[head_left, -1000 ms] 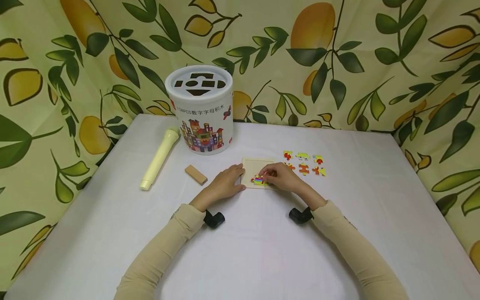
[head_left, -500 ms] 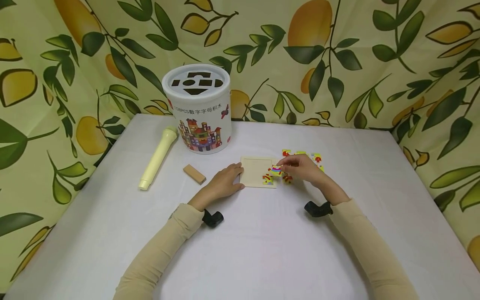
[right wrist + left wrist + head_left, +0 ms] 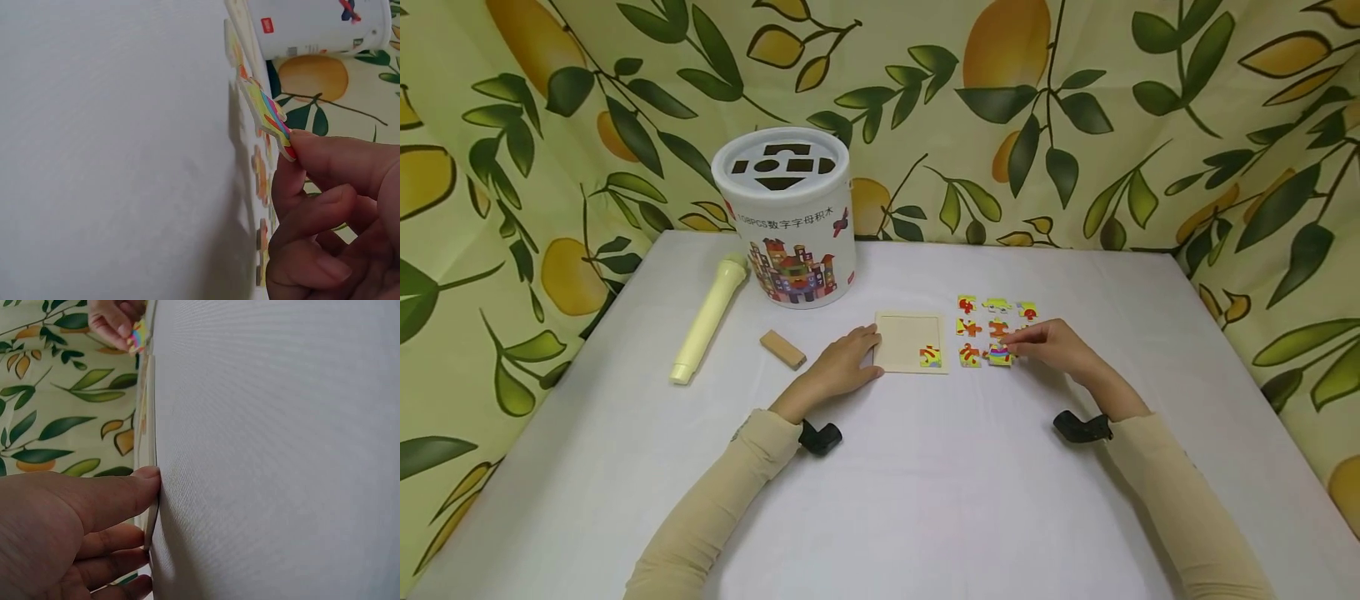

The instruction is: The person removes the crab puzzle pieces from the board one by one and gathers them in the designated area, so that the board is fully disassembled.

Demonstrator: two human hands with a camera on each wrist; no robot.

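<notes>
My right hand (image 3: 1056, 346) pinches a puzzle piece (image 3: 269, 115) with rainbow stripes between thumb and index finger. The piece is raised above the table and tilted, close over the rows of loose puzzle pieces (image 3: 968, 357). My left hand (image 3: 842, 365) holds the left edge of a shallow wooden puzzle tray (image 3: 898, 372), its thumb at the near corner and its fingers farther up that side. One yellow and red puzzle piece (image 3: 930, 357) lies in the tray's near right corner. My right hand hides part of the loose pieces' right side.
A white block bucket (image 3: 786, 217) with a shape-sorter lid stands at the back left. Beside it lies a pale yellow stick (image 3: 707, 321), with a small wooden block (image 3: 782, 349) nearer my left hand. Patterned cloth (image 3: 925, 125) hangs behind the white table.
My right hand has lifted the striped piece out of the tray and carried it right, over the loose pieces. The left hand stays at the tray's edge. The view has shifted slightly.
</notes>
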